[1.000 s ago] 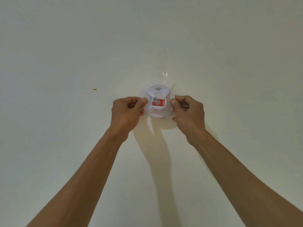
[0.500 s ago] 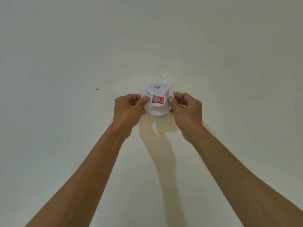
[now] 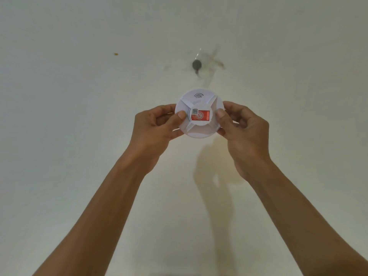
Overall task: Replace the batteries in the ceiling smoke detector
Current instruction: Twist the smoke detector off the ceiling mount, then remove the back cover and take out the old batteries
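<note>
The round white smoke detector [image 3: 199, 100] has a red label at its centre and a small wave symbol near its top edge. It is off the ceiling, held between both hands. My left hand [image 3: 155, 128] grips its left rim with the thumb on its face. My right hand [image 3: 245, 130] grips the right rim the same way. Above it, a small dark grey mounting spot [image 3: 196, 65] shows on the ceiling where the detector sat, with smudges and bits of clear tape around it.
The off-white ceiling [image 3: 79, 136] fills the view. A tiny yellow-brown speck [image 3: 116, 54] sits on it at the upper left. Shadows of my arms and the detector fall on the ceiling below my hands.
The detector has come away from the ceiling and moved down toward me in both hands. The dark mounting spot behind it is now uncovered.
</note>
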Demonstrator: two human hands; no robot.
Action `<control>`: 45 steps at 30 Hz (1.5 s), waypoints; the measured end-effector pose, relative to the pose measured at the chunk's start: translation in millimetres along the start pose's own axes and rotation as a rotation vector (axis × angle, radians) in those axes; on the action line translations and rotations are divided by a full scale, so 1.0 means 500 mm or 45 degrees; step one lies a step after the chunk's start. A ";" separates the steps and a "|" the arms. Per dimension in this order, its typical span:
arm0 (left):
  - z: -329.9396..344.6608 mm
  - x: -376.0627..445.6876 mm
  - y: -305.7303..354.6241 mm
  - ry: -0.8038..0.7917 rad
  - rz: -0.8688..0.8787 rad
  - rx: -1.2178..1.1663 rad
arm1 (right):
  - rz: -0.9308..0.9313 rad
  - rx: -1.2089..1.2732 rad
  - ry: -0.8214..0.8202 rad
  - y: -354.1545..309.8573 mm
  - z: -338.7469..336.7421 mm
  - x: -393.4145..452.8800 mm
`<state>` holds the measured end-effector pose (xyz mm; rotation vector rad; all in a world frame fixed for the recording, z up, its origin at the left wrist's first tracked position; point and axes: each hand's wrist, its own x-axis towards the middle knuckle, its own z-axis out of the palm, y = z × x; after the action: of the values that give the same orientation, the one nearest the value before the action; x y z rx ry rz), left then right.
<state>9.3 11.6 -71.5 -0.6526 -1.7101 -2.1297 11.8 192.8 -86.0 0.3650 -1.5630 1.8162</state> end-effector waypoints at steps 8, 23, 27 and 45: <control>-0.072 -0.219 -0.291 0.073 -0.245 0.028 | 0.320 0.058 -0.103 0.274 -0.100 -0.257; -0.173 -0.572 -0.600 0.168 -0.421 0.055 | 0.759 0.255 -0.268 0.551 -0.214 -0.643; -0.168 -0.648 -0.613 0.155 -0.479 0.036 | 0.902 0.350 -0.322 0.544 -0.245 -0.711; -0.155 -0.764 -0.652 -0.080 -0.556 0.407 | -0.231 -0.706 -0.582 0.511 -0.319 -0.842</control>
<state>148.5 -1.1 -560.0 -0.2745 -2.3357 -2.0346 178.9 201.5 -576.1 0.6570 -2.1812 1.1396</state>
